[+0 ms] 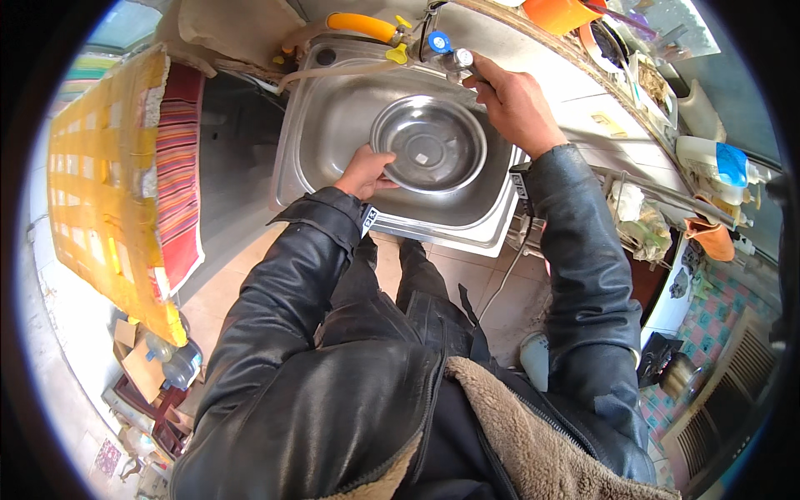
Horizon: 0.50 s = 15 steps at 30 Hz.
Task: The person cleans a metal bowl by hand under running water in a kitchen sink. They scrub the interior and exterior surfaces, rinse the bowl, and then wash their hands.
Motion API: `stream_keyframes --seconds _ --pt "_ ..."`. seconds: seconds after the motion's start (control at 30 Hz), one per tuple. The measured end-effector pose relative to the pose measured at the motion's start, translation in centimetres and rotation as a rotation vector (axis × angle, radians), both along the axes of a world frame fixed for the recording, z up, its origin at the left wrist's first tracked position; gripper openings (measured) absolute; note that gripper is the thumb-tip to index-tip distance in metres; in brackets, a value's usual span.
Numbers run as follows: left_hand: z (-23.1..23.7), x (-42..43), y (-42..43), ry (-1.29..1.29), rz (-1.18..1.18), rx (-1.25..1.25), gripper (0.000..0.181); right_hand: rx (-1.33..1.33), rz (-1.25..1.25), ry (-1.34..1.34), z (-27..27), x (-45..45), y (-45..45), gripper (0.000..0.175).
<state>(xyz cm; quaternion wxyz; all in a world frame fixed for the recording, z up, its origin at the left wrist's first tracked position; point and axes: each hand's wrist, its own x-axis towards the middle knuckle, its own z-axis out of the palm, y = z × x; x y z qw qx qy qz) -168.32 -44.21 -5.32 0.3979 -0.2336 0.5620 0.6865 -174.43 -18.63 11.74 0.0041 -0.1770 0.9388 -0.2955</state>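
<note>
Below me is a stainless steel sink (331, 112). Inside its bowl, a round metal basin (459, 145) is held by its near-left rim in my left hand (369, 173), thumb over the edge and fingers beneath. A small pale patch shows on the basin's bottom; whether it is a sticker or a reflection I cannot tell. My right hand (520, 106) grips the dark lever of the chrome faucet (451, 61) at the sink's back right. No water stream is visible.
A yellow-handled valve (397, 53) and an orange hose (359, 25) sit behind the sink. Left stands a taped foam board (106, 169) beside striped cloth (178, 156). A crowded ledge (625, 81) with bottles runs along the right, above a wire rack (650, 240).
</note>
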Motion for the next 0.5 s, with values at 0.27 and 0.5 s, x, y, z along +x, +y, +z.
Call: stream_keyframes --seconds 0.27,0.5 --pt "6.5 -0.7 -0.2 0.054 -0.048 0.015 0.031 -0.161 0.177 0.049 0.9 -1.2 1.1 0.051" --pt "6.6 -1.5 0.0 0.093 -0.028 -0.02 0.03 -0.043 0.189 0.081 1.0 -2.1 1.0 0.055"
